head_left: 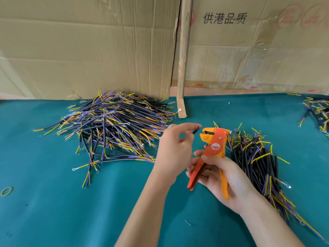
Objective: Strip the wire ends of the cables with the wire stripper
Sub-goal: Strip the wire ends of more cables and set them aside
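My right hand (219, 175) grips the orange wire stripper (213, 145) by its handles, jaws pointing up and left and standing apart. My left hand (174, 147) pinches a short black cable piece (195, 131) between thumb and forefinger, just left of the jaws and not touching them. A large heap of black cables (114, 125) with yellow, blue and purple wire ends lies to the left on the green table. A second, neater bundle of cables (258, 161) lies right of the stripper, behind my right hand.
Cardboard sheets (89, 50) and a wooden post (183, 59) stand along the table's back edge. A third cable heap (316, 111) sits at the far right. A yellow-green rubber band (6, 191) lies at the left edge. A small wire scrap (187, 222) lies between my forearms.
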Tool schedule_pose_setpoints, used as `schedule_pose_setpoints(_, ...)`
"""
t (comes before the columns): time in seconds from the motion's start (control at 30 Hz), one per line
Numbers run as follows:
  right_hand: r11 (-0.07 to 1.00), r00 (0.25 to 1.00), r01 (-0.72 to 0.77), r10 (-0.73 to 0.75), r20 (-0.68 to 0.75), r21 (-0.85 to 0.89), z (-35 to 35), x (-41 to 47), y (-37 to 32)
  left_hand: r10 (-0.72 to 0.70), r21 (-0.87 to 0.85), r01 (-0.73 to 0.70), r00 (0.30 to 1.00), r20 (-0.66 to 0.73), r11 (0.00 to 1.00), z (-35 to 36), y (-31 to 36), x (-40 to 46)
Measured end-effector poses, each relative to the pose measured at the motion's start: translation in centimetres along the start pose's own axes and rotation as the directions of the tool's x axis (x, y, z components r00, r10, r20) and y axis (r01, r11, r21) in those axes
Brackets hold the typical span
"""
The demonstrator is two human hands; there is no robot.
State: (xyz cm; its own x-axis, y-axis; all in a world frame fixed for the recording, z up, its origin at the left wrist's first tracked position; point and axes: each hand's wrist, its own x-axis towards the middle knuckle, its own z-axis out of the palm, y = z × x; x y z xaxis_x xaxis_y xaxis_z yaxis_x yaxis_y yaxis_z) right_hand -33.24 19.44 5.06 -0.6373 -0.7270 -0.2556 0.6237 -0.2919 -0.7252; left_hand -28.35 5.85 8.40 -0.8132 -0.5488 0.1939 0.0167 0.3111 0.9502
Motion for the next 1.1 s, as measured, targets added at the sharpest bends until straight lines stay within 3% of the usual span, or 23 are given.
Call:
schedule_pose_setpoints(0.1, 0.999, 0.999, 0.029, -0.028, 0.039, -0.029, 0.3, -0.1, 0.0, 0.075, 0.058, -0.080, 0.994, 0.082, 0.995, 2.4, 3.6, 1.6)
schedule_pose_setpoints(0.2, 0.997, 0.998, 0.037, -0.033, 0.056, -0.066, 0.3, -0.4, -0.2, 0.012, 0.095, -0.030, 0.983, 0.182, 0.995, 5.8, 6.4, 2.9)
schedule_pose_setpoints(0.3, 0.999, 0.997, 0.034, -0.031, 0.070, -0.039, 0.2, -0.4, -0.2, 0.011, 0.252, -0.122, 0.916, 0.400, 0.960, 7.8, 7.5, 3.4)
schedule_pose_setpoints(0.37, 1.000, 0.999, 0.019, -0.018, 0.042, -0.013, 0.2, -0.1, -0.1, 0.024, 0.308, -0.188, 0.884, 0.467, 0.932, 7.2, 7.7, 3.9)
schedule_pose_setpoints(0.5, 0.997, 1.000, -0.001, 0.002, -0.005, 0.081, -0.3, 0.2, 0.1, 0.009, 0.561, -0.197, 0.947, 0.320, 0.804, 1.2, 5.1, 6.3)
schedule_pose_setpoints(0.6, 0.960, 0.996, 0.061, -0.040, -0.083, 0.272, -0.7, 0.5, 0.0, -0.144, 0.861, -0.078, 0.974, 0.172, 0.502, -5.6, 1.9, 7.2)
schedule_pose_setpoints(0.67, 0.912, 0.987, 0.133, -0.085, -0.139, 0.389, -1.2, 0.7, -0.3, -0.199, 0.931, -0.035, 0.973, 0.115, 0.364, -9.2, -0.1, 6.9)
schedule_pose_setpoints(0.83, 0.886, 0.985, 0.160, -0.113, -0.131, 0.436, -1.4, 0.6, -0.6, -0.004, 0.931, -0.108, 0.993, 0.117, 0.350, -11.4, -3.2, 6.6)
schedule_pose_setpoints(1.0, 0.936, 0.996, 0.082, -0.070, -0.048, 0.342, -0.7, 0.3, -0.2, 0.011, 0.924, -0.263, 0.963, 0.271, 0.277, -12.1, -3.5, 7.4)
schedule_pose_setpoints(1.1, 0.958, 0.997, 0.068, -0.058, -0.045, 0.277, -0.4, 0.3, -0.1, 0.073, 0.893, -0.321, 0.946, 0.315, 0.314, -12.6, -2.9, 7.2)
